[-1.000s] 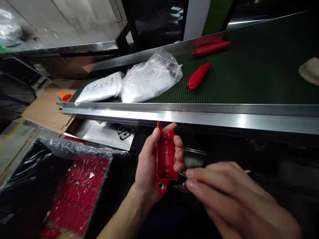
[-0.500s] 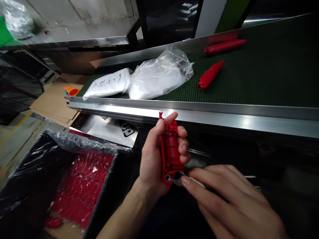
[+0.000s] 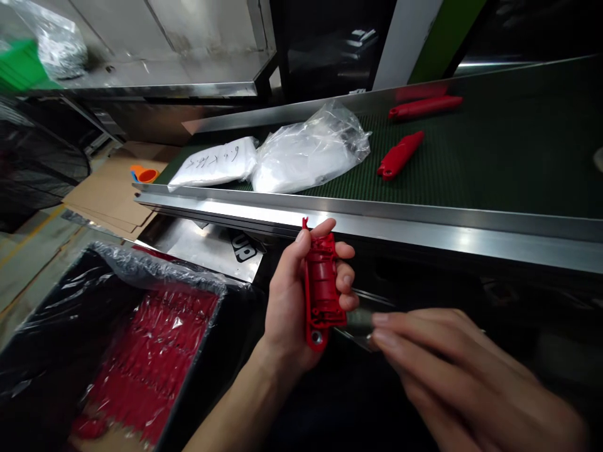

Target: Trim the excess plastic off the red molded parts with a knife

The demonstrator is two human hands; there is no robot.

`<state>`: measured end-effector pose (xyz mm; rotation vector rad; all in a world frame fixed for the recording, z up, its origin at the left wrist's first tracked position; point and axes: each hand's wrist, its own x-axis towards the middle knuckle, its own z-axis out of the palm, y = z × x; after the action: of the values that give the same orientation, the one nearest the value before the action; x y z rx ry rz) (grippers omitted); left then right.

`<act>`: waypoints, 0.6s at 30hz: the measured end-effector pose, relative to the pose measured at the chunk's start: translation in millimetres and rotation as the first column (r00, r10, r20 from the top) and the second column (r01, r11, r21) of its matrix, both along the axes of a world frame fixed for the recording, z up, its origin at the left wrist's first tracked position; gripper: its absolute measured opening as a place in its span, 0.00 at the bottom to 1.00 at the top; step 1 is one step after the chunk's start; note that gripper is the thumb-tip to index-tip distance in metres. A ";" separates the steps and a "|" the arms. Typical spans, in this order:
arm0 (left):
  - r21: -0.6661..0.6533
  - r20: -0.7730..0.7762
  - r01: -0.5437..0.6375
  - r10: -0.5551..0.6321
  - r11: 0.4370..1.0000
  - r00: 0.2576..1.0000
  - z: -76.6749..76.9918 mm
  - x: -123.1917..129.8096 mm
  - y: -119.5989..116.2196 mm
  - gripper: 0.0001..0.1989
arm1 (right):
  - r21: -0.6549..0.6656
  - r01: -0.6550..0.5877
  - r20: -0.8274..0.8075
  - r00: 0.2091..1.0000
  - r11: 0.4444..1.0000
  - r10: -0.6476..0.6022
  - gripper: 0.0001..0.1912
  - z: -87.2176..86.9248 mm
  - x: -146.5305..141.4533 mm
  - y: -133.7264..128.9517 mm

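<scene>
Wrapped in the fingers of my left hand [image 3: 289, 295] is a red plastic housing half [image 3: 324, 282]. Its hollow, ribbed inside faces me. A metal-lined hole shows at its lower end, and a small forked red tip sticks up at the top. To the right and slightly below is my right hand [image 3: 452, 370], blurred by motion, its thumb and fingers pinched on a small knife [image 3: 360, 339]. The thin metal blade points left at the housing's lower end, with a gap between. The knife's handle is mostly hidden by the fingers.
Beyond my hands runs a green conveyor belt [image 3: 452, 169] with a metal rail [image 3: 400, 229]. Two red housings [image 3: 400, 156] and white plastic bags [image 3: 301, 157] lie on it. At lower left stands a black-lined bin [image 3: 42, 333] of red parts. Cardboard sheets [image 3: 113, 188] lie behind it.
My right hand has drawn the knife away to the right from the housing's lower end. My left hand keeps the housing in nearly the same place. The view has shifted slightly.
</scene>
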<state>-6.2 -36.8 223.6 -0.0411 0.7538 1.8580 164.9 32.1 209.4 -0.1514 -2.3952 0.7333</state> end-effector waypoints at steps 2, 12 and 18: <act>-0.010 0.001 -0.020 0.020 1.000 1.000 0.0 -2.6 -1.6 0.18 | 0.072 0.091 -0.032 0.996 0.993 -0.088 0.20 -4.0 3.2 18.7; -0.294 -0.056 -0.074 0.060 0.953 0.997 0.1 -7.8 -15.3 0.19 | 0.597 0.250 0.036 0.941 0.762 -0.337 0.19 -40.7 -10.1 119.2; -0.294 -0.075 -0.065 0.044 0.954 0.996 -17.0 -6.6 -15.3 0.18 | 0.613 0.206 0.049 0.954 0.763 -0.297 0.22 -49.1 -8.8 118.2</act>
<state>-12.8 -52.1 206.6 -0.1937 1.0845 1.7908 156.1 150.2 160.3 -0.2598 -2.5509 -0.1977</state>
